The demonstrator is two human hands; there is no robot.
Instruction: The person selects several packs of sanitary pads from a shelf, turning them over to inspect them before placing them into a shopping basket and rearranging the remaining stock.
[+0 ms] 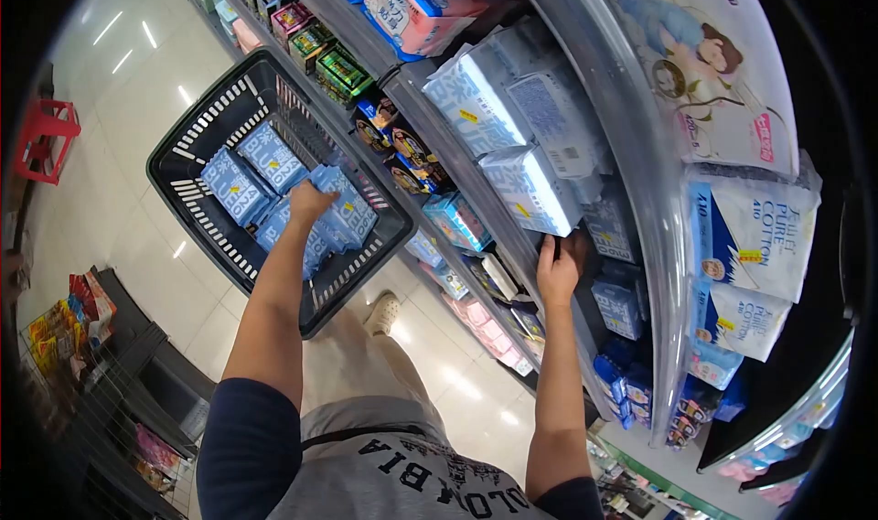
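Shop: stocked shelves (512,168) (tissue packs), shopping basket (197,136)

Under the left hand (309,202) sits a black plastic basket (197,136), its slotted walls matt with a faint sheen, and the blue packs (236,186) beneath the fingers are glossy film wrap that catches the light. Below the basket the floor tiles (119,90) are smooth, polished, mirror-bright with lamp streaks. By the right hand (558,268), the shelf edge (512,246) looks like painted grey metal, satin-smooth. Just above that hand, a white tissue pack (530,191) shows soft, crinkled plastic wrap, slightly shiny.
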